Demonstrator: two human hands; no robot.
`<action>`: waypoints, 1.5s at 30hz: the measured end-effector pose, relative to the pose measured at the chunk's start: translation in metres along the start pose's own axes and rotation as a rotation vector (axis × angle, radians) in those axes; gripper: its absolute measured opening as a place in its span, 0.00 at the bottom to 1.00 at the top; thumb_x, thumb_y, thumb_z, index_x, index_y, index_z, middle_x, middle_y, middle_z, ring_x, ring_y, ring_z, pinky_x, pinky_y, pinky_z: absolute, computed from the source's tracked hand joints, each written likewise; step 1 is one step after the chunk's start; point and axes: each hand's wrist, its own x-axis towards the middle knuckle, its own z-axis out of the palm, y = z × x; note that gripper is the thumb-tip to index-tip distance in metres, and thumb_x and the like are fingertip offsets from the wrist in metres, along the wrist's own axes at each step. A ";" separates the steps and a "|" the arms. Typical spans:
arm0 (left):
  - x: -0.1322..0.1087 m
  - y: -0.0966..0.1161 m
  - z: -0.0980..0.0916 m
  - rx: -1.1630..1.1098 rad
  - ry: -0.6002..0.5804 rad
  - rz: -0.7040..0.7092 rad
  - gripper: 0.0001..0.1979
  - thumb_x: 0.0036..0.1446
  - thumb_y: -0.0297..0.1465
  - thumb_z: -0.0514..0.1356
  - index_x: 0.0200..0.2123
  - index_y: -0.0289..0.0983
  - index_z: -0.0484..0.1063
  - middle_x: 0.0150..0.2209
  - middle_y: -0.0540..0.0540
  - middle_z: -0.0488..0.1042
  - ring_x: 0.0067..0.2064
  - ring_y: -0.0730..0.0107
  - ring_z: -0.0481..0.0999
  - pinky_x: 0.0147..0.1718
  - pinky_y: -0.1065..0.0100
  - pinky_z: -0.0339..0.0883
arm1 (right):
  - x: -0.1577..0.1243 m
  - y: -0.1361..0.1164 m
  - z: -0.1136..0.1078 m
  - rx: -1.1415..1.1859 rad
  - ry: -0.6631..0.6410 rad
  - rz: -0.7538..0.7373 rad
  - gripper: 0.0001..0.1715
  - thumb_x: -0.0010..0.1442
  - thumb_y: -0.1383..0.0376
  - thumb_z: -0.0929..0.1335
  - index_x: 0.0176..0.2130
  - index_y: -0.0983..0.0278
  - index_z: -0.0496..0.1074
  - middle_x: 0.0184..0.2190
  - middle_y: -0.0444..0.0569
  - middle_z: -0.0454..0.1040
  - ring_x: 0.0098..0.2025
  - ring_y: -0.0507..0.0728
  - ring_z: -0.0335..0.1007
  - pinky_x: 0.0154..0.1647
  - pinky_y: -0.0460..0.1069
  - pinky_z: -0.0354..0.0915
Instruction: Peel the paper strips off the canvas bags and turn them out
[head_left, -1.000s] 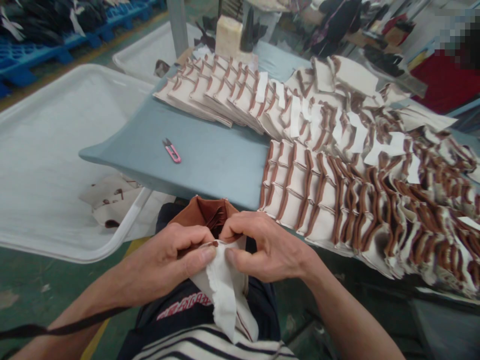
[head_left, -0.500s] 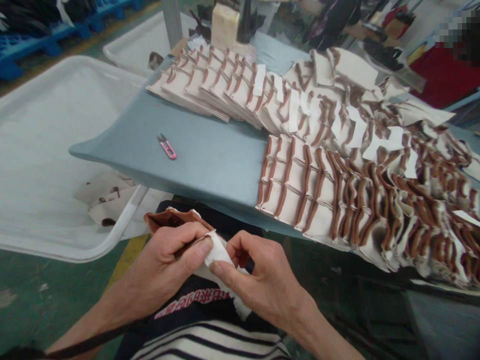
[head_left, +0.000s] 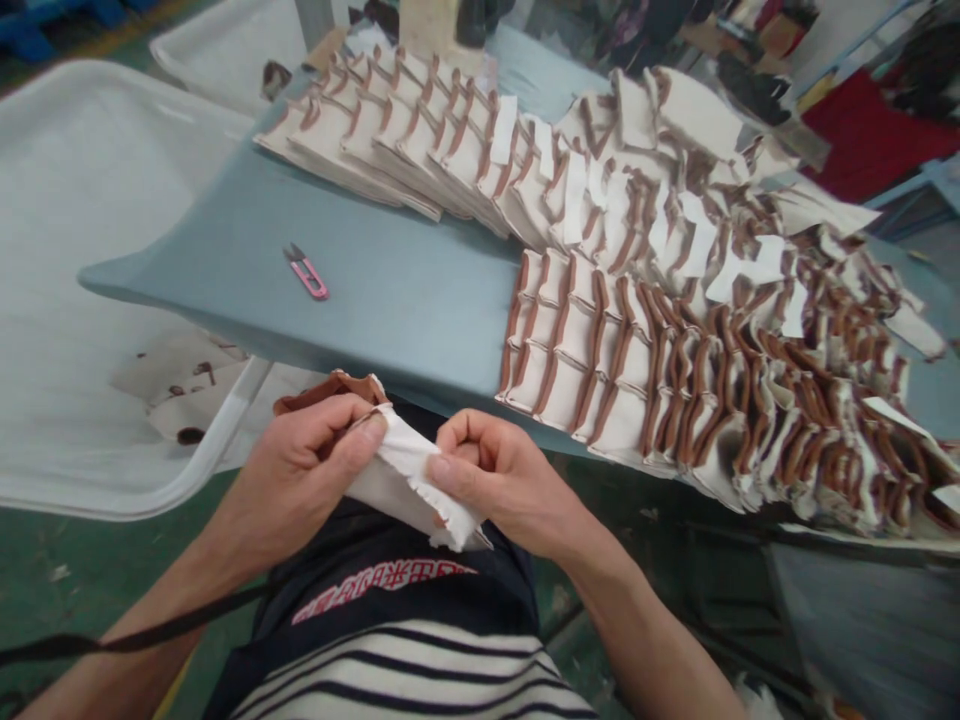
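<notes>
Our left hand (head_left: 300, 470) and right hand (head_left: 487, 475) both pinch one cloth piece (head_left: 409, 480); finished-looking pieces (head_left: 637, 330) cover the table (head_left: 405, 290), snips (head_left: 306, 272) untouched.

The brown leather part of the cream canvas and brown leather piece (head_left: 405, 475) is mostly hidden behind the left hand (head_left: 300, 475), so its shape cannot be told. The right hand (head_left: 487, 480) curls over the piece's far edge, and what its fingertips pinch is covered. The long overlapping row of cream and brown stitched pieces (head_left: 675, 370) blurs toward the right, where single pieces cannot be separated. The grey-blue tabletop (head_left: 405, 290) runs out past the right edge. The white plastic tray (head_left: 82, 250) is cut off at the left edge. Dark items along the top edge are too blurred to name.
</notes>
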 end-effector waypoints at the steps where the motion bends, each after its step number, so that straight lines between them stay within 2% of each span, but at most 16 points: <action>1: 0.001 -0.001 -0.002 0.013 0.019 -0.015 0.20 0.65 0.42 0.58 0.23 0.39 0.73 0.21 0.54 0.67 0.22 0.71 0.65 0.21 0.70 0.57 | -0.001 0.002 -0.001 0.034 -0.037 0.034 0.38 0.49 0.41 0.86 0.40 0.62 0.71 0.22 0.35 0.70 0.21 0.47 0.58 0.22 0.43 0.55; 5: 0.004 -0.002 -0.010 0.050 0.067 -0.077 0.21 0.63 0.46 0.57 0.26 0.38 0.77 0.24 0.53 0.71 0.24 0.70 0.67 0.22 0.70 0.59 | -0.009 0.009 -0.005 0.062 -0.152 0.123 0.38 0.47 0.41 0.86 0.37 0.66 0.75 0.22 0.36 0.68 0.23 0.46 0.55 0.24 0.43 0.50; 9: 0.005 -0.005 -0.015 0.083 0.077 -0.125 0.19 0.65 0.45 0.58 0.29 0.38 0.75 0.25 0.54 0.70 0.27 0.70 0.66 0.26 0.71 0.59 | -0.018 0.016 -0.010 -0.005 -0.215 0.138 0.39 0.54 0.34 0.81 0.33 0.68 0.77 0.24 0.38 0.67 0.26 0.46 0.55 0.27 0.45 0.50; 14: 0.012 -0.004 -0.020 0.141 0.092 -0.152 0.17 0.65 0.43 0.57 0.30 0.38 0.74 0.25 0.56 0.67 0.28 0.72 0.64 0.28 0.71 0.57 | -0.028 0.025 -0.018 -0.038 -0.282 0.195 0.38 0.54 0.36 0.82 0.32 0.67 0.79 0.22 0.37 0.66 0.25 0.47 0.53 0.26 0.45 0.50; 18: 0.015 -0.004 -0.023 0.183 0.153 -0.173 0.17 0.64 0.43 0.56 0.29 0.37 0.74 0.24 0.56 0.67 0.27 0.73 0.64 0.27 0.71 0.55 | -0.037 0.035 -0.027 -0.059 -0.260 0.189 0.36 0.58 0.37 0.80 0.31 0.68 0.80 0.20 0.35 0.61 0.24 0.46 0.48 0.25 0.46 0.45; 24: 0.013 -0.008 -0.029 0.276 0.166 -0.279 0.16 0.65 0.42 0.56 0.33 0.36 0.75 0.26 0.56 0.68 0.30 0.73 0.67 0.29 0.75 0.58 | -0.047 0.053 -0.038 -0.062 -0.209 0.184 0.38 0.60 0.35 0.78 0.33 0.68 0.83 0.20 0.37 0.67 0.22 0.46 0.54 0.25 0.46 0.48; 27: 0.014 -0.008 -0.032 0.289 0.199 -0.309 0.16 0.64 0.42 0.56 0.33 0.36 0.75 0.26 0.56 0.68 0.29 0.74 0.67 0.29 0.75 0.58 | -0.049 0.059 -0.041 -0.030 -0.182 0.174 0.37 0.61 0.36 0.79 0.33 0.69 0.82 0.18 0.35 0.64 0.20 0.45 0.52 0.24 0.45 0.46; 31: 0.013 -0.008 -0.033 0.270 0.204 -0.292 0.16 0.63 0.43 0.56 0.31 0.37 0.74 0.25 0.56 0.68 0.29 0.73 0.66 0.28 0.73 0.56 | -0.054 0.060 -0.041 -0.038 -0.144 0.177 0.38 0.63 0.35 0.77 0.37 0.69 0.82 0.17 0.36 0.68 0.19 0.45 0.52 0.23 0.45 0.47; 35: 0.009 -0.009 -0.030 0.226 0.300 -0.256 0.14 0.64 0.40 0.58 0.32 0.38 0.75 0.26 0.56 0.69 0.30 0.72 0.65 0.31 0.72 0.56 | -0.059 0.068 -0.042 -0.081 -0.133 0.184 0.39 0.63 0.33 0.75 0.37 0.67 0.82 0.18 0.39 0.71 0.19 0.47 0.52 0.22 0.45 0.47; 38: 0.004 -0.008 -0.030 0.115 0.241 -0.195 0.15 0.66 0.41 0.59 0.31 0.38 0.76 0.27 0.55 0.70 0.32 0.70 0.66 0.32 0.71 0.58 | -0.066 0.083 -0.046 -0.201 -0.081 0.181 0.40 0.67 0.32 0.71 0.37 0.66 0.81 0.19 0.41 0.73 0.20 0.48 0.52 0.23 0.46 0.48; 41: -0.002 -0.005 -0.033 0.013 0.154 -0.095 0.17 0.68 0.41 0.60 0.29 0.38 0.76 0.31 0.52 0.75 0.34 0.67 0.69 0.34 0.69 0.63 | -0.070 0.095 -0.054 -0.495 0.048 0.164 0.34 0.74 0.41 0.68 0.33 0.65 0.80 0.24 0.47 0.78 0.24 0.51 0.57 0.28 0.48 0.52; 43: -0.005 -0.003 -0.036 0.007 0.093 -0.022 0.19 0.69 0.40 0.60 0.27 0.38 0.74 0.31 0.50 0.76 0.34 0.66 0.71 0.35 0.69 0.66 | -0.070 0.094 -0.058 -0.607 0.119 0.164 0.34 0.76 0.43 0.66 0.33 0.65 0.81 0.25 0.49 0.80 0.26 0.53 0.60 0.30 0.49 0.54; 45: -0.008 0.000 -0.038 0.007 -0.014 0.055 0.19 0.70 0.40 0.60 0.27 0.38 0.76 0.29 0.50 0.76 0.31 0.67 0.71 0.32 0.70 0.66 | -0.068 0.081 -0.057 -0.616 0.197 0.117 0.32 0.75 0.44 0.65 0.36 0.65 0.82 0.26 0.50 0.81 0.27 0.54 0.65 0.30 0.49 0.58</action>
